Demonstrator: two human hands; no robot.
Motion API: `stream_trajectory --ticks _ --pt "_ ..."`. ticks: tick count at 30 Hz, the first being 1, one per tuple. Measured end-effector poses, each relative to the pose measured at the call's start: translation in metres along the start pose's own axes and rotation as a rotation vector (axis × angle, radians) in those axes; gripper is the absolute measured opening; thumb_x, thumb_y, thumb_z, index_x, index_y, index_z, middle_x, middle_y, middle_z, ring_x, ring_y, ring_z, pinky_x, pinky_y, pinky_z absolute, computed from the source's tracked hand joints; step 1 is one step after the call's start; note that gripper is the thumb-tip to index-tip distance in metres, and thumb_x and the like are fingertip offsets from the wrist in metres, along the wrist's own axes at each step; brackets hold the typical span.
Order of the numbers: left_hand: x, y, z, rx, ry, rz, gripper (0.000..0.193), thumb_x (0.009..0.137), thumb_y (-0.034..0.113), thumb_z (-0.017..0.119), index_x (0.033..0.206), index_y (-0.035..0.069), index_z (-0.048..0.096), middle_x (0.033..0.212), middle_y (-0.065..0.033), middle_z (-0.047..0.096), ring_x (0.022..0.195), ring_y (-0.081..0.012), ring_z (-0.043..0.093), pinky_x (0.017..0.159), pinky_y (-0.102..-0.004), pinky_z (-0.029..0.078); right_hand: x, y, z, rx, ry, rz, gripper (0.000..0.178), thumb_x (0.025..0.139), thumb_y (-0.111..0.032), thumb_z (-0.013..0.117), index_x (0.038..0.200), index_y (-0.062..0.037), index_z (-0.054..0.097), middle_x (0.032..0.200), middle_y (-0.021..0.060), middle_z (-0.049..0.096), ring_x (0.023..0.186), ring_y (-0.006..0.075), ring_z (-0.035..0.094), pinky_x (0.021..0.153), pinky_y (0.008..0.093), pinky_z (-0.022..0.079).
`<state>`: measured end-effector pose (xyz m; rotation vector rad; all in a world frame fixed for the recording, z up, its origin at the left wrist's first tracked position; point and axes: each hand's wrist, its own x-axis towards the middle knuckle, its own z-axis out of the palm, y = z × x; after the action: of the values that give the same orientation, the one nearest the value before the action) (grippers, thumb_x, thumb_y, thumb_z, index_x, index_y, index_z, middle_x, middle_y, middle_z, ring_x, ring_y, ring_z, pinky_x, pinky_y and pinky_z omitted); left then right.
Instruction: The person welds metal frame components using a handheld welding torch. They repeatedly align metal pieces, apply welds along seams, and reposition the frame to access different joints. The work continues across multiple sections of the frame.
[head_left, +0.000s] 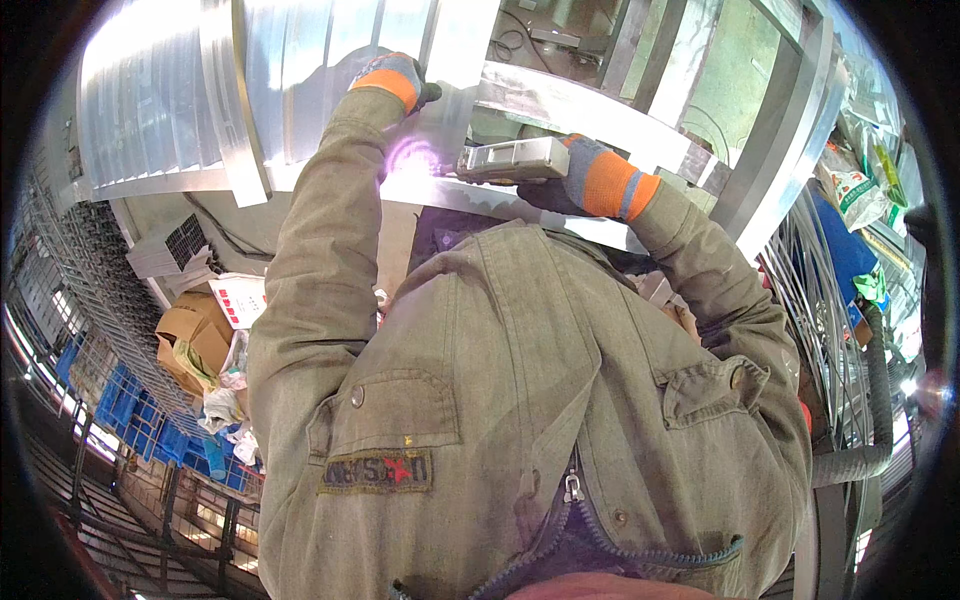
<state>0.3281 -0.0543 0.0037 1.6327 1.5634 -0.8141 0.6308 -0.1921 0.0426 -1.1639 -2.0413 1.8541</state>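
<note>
Flanking the work: one cardboard box on the left; one hose and a bundle of thin rods, too tangled to count, on the right. Gloved right hand wraps one boxy tool near the metal frame; purple glare hides its tip. Gloved left hand over ribbed panel; fingers mostly hidden, grip cannot be told.

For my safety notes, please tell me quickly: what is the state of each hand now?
Left hand: on or near the ribbed metal panel; open or closed cannot be told.
Right hand: closed, holding a boxy handheld tool.
</note>
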Motion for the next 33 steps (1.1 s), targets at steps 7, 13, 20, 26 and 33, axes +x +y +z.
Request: stream_trajectory --ticks 7,13,20,26,33 --pt "-0.009 0.010 -0.012 -0.042 -0.051 -0.074 0.047 0.094 0.057 0.079 0.119 0.017 0.080 0.102 -0.0043 0.081 0.103 -0.0243 0.076 0.099 -0.0452 0.058 -0.007 0.006 -0.003 -0.142 -0.097 0.255 0.033 0.094 -0.026 0.075 0.116 -0.0019 0.076 0.102 0.0230 0.078 0.094 0.0408 0.076 0.086 0.0464 0.059" --pt "-0.016 0.014 -0.016 -0.072 -0.036 -0.079 0.044 0.095 0.051 0.080 0.116 0.012 0.081 0.111 -0.0087 0.082 0.109 -0.0306 0.076 0.103 -0.0456 0.057 -0.010 -0.004 -0.009 -0.189 -0.128 0.282 0.028 0.095 -0.021 0.070 0.114 -0.0018 0.076 0.100 0.0249 0.077 0.093 0.0421 0.075 0.088 0.0479 0.059" --pt "-0.008 0.012 -0.011 -0.081 -0.073 -0.109 0.045 0.095 0.050 0.080 0.119 0.013 0.081 0.111 -0.0080 0.082 0.108 -0.0300 0.076 0.103 -0.0449 0.057 -0.014 -0.009 -0.010 -0.301 -0.027 0.243 0.029 0.095 -0.029 0.072 0.103 -0.0019 0.076 0.092 0.0248 0.076 0.088 0.0430 0.075 0.084 0.0483 0.059" --pt "0.010 0.003 0.006 -0.079 0.035 -0.105 0.041 0.091 0.053 0.084 0.096 0.013 0.080 0.083 -0.0004 0.077 0.079 -0.0197 0.073 0.083 -0.0401 0.059 -0.016 -0.019 -0.016 -0.250 -0.010 0.242 0.037 0.096 -0.039 0.076 0.105 -0.0035 0.077 0.091 0.0226 0.077 0.084 0.0408 0.075 0.083 0.0474 0.059" --pt "0.018 -0.001 0.012 -0.059 0.039 -0.094 0.044 0.089 0.055 0.085 0.100 0.013 0.081 0.088 -0.0027 0.078 0.084 -0.0227 0.073 0.086 -0.0418 0.059 -0.016 -0.027 -0.020 -0.162 -0.047 0.275 0.040 0.095 -0.044 0.078 0.105 -0.0048 0.078 0.088 0.0194 0.077 0.082 0.0371 0.075 0.081 0.0462 0.060"
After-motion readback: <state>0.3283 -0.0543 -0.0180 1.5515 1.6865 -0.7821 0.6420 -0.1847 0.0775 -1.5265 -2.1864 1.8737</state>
